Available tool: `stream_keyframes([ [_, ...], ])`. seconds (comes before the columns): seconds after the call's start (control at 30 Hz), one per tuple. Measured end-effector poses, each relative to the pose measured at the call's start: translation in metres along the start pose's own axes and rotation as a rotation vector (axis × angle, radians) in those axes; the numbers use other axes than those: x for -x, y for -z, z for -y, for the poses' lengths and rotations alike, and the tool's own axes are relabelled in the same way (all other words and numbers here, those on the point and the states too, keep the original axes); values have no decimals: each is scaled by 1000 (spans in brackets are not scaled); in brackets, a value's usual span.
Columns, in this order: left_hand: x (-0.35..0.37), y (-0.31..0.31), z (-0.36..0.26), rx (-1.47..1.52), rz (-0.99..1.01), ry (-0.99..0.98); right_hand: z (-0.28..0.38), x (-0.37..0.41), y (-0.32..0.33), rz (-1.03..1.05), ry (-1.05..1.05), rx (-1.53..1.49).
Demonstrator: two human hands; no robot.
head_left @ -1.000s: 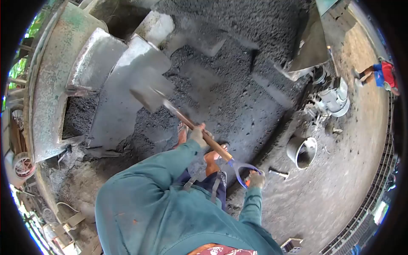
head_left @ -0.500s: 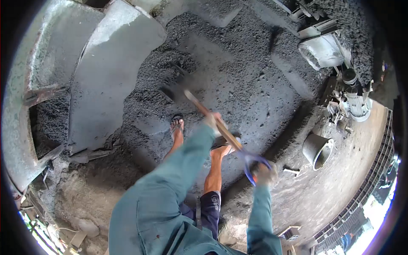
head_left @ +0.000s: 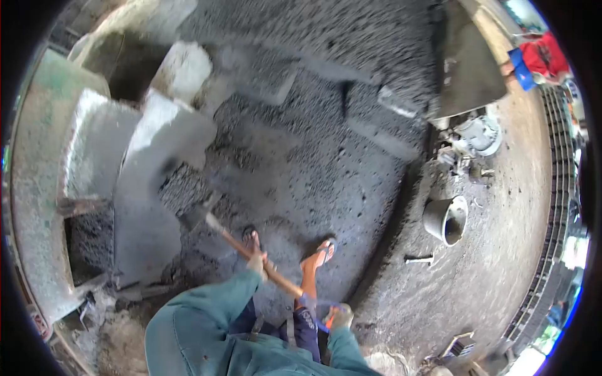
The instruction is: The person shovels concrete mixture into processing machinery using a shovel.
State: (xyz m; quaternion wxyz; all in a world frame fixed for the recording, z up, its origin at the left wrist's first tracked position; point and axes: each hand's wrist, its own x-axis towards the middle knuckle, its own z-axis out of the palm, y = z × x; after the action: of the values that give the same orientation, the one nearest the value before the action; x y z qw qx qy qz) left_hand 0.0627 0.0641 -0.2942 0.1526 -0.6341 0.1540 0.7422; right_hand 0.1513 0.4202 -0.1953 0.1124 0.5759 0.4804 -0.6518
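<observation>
A shovel (head_left: 280, 279) with a wooden shaft slants across my front, and both hands are closed on it. My left hand (head_left: 256, 264) wraps the shaft partway down. At the upper end, my right hand (head_left: 340, 316) grips the blue-and-orange handle. The blade carries a heap of dark grey, gritty mix (head_left: 184, 188) and is over the edge of the smooth grey metal sheet (head_left: 143, 216). Loose grey mix (head_left: 276, 156) covers the floor around my sandalled feet.
A bucket (head_left: 434, 217) stands on the ledge at right, with a small T-shaped object (head_left: 419, 259) near it. Beyond are a motor-like machine part (head_left: 480, 135) and a person in red (head_left: 544, 59). At left, a metal chute (head_left: 94, 150) has a dark opening below it.
The shovel has swung left from the pile toward the metal sheet, its blade now loaded. Both hands have moved left and nearer my body, and the view has shifted.
</observation>
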Motion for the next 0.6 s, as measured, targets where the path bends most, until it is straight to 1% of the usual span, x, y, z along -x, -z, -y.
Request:
stream_keyframes([
  [0.03, 30, -10, 6, -2, -90, 4, 41, 54, -17, -66, -172, -99],
  [0.07, 69, -29, 8, 2, -185, 8, 37, 58, 3, -28, -117, 90],
  [0.13, 151, -76, 12, 54, -131, -26, 53, 65, 12, -82, -140, 203],
  [0.17, 173, -98, 14, 88, -101, -42, 63, 66, 16, -107, -148, 265],
  [0.2, 183, -114, 12, 75, 11, -87, 69, 57, 18, -76, -168, 207],
  [0.27, 202, -147, 4, 52, 232, -178, 67, 4, 22, -10, -210, 101],
  [0.3, 225, -171, -6, -23, 328, -282, 75, -6, 12, 133, -224, 93],
  [0.37, 279, -219, -32, -176, 509, -491, 91, -35, -16, 335, -479, 45],
  [0.43, 275, -228, -48, -229, 535, -604, 115, -29, -51, 437, -283, 463],
  [0.47, 269, -226, -54, -251, 540, -658, 123, -23, -57, 483, -183, 677],
  [0.53, 261, -211, -54, -122, 553, -524, 135, -48, -38, 725, 276, 1006],
  [0.6, 247, -189, -36, 14, 504, -400, 138, -69, -9, 667, 182, 869],
])
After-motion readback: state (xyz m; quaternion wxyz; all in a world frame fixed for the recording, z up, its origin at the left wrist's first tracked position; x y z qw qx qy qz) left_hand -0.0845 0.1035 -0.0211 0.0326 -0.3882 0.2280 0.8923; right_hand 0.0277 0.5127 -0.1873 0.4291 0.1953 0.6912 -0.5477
